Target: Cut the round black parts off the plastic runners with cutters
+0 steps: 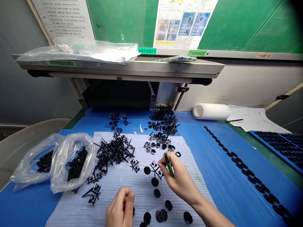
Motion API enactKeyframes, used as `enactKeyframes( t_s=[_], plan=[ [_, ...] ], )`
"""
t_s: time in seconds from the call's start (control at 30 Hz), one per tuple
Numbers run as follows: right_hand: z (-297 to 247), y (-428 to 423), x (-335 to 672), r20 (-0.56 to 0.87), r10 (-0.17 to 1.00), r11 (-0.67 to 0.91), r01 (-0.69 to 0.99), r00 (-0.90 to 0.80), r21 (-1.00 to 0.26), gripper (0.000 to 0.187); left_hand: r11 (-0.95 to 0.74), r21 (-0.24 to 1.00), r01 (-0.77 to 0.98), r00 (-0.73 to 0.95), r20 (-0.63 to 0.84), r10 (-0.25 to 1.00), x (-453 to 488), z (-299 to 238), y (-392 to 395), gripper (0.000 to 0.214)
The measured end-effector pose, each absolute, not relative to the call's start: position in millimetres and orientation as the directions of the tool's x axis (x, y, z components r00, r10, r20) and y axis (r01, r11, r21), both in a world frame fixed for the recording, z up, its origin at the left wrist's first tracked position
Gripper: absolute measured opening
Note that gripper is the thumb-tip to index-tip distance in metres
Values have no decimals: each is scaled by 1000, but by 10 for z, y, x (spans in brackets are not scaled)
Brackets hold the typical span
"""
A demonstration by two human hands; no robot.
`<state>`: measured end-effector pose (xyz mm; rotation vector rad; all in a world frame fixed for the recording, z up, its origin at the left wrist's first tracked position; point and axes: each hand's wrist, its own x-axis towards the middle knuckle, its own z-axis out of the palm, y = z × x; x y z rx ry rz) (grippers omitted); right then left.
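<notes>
My right hand point(176, 176) is closed around a slim green-and-black handled tool point(169, 165); its working end is hidden. Just left of those fingers lies a black plastic sprue frame point(155, 166), between round black discs such as one disc point(155, 182) below it. Nearer to me, my left hand point(120, 208) is curled, thumb against the fingers. Whatever it may hold is hidden, and the edge of a black disc point(133, 211) shows beside the thumb. More discs, among them a shiny one point(147, 218), lie scattered between and below my hands on white foam sheet point(132, 186).
A tangled heap of black sprues point(115, 149) lies left of centre, another pile point(164, 121) behind. Two clear bags point(74, 164) of small black parts stand left. Disc rows point(246, 171) run along the right, beside a blue tray point(281, 145). A shelf point(123, 67) overhangs the back.
</notes>
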<state>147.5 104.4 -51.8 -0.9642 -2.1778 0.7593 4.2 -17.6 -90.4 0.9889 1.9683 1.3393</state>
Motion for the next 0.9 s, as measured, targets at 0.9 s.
enactKeyframes(
  t_s=[0.9],
  plan=[
    [-604, 497, 1644, -109, 504, 368, 327, -857, -871, 42, 300, 911, -283, -272, -377, 885, 157, -343, 34, 34]
  ],
)
